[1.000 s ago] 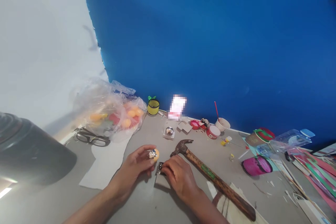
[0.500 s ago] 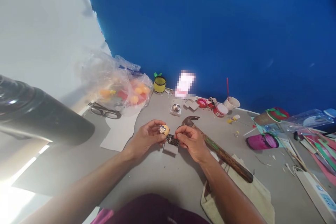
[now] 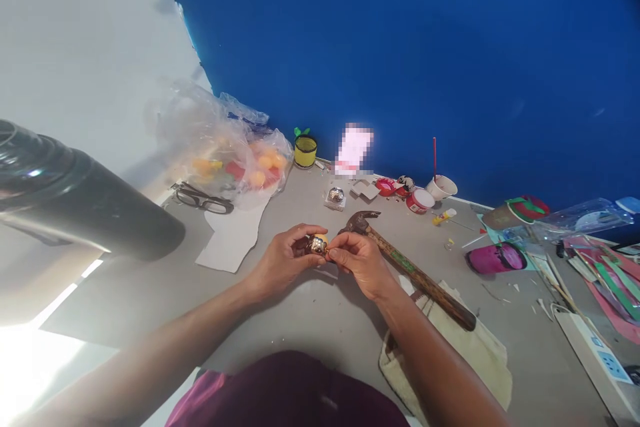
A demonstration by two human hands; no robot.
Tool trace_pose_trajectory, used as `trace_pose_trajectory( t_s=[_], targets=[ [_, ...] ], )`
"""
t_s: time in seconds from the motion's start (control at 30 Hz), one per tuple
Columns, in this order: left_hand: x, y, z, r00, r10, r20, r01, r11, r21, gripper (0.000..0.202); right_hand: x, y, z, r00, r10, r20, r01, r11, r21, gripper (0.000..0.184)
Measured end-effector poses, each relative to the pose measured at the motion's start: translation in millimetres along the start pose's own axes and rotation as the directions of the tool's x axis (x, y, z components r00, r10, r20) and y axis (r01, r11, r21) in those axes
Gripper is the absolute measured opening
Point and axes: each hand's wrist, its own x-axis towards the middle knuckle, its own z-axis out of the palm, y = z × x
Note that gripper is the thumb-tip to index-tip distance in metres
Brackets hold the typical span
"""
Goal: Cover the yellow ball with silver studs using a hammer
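My left hand [image 3: 284, 255] is closed around a small yellow ball [image 3: 318, 244], holding it between thumb and fingers. Shiny silver domed studs, which look like thumbtack heads, cover the side of the ball facing me. My right hand [image 3: 361, 260] pinches at the ball's right edge, its fingertips against the studs; whatever lies in that pinch is too small to make out. Below both hands a small white box [image 3: 327, 271] rests on the table, mostly hidden by the fingers. Farther back, a silver-studded ball [image 3: 336, 195] sits on a small clear-and-white holder.
A claw hammer [image 3: 415, 273] lies to the right, its handle over a cream cloth [image 3: 450, 360]. Glasses [image 3: 205, 200], white paper [image 3: 235, 233] and a plastic bag [image 3: 245, 153] lie left. At right are a pink cup [image 3: 493, 258] and a power strip [image 3: 593, 353].
My right hand has come up from the box to the ball. The left hand has turned the ball, so more silver studs face me. The view has shifted slightly.
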Motion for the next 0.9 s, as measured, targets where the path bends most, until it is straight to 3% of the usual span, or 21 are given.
trace_pose_trajectory(
  t_s=[0.43, 0.67, 0.9],
  targets=[
    [-2, -3, 0.9, 0.998, 0.047, -0.035, -0.045, 0.998, 0.042, 0.04, -2, 1, 1, 0.999, -0.033, 0.001, 0.033, 0.995, -0.095, 0.022],
    [-1, -8, 4.3, 0.993, 0.088, -0.081, -0.085, 0.996, 0.038, 0.042, -5, -4, 5, 0.987, -0.159, -0.034, 0.144, 0.952, -0.269, 0.015],
    [-3, -13, 8.7, 0.988, 0.087, -0.126, -0.09, 0.996, -0.018, 0.043, -5, 2, 8, 0.989, -0.144, -0.038, 0.128, 0.953, -0.274, 0.014]
  ],
)
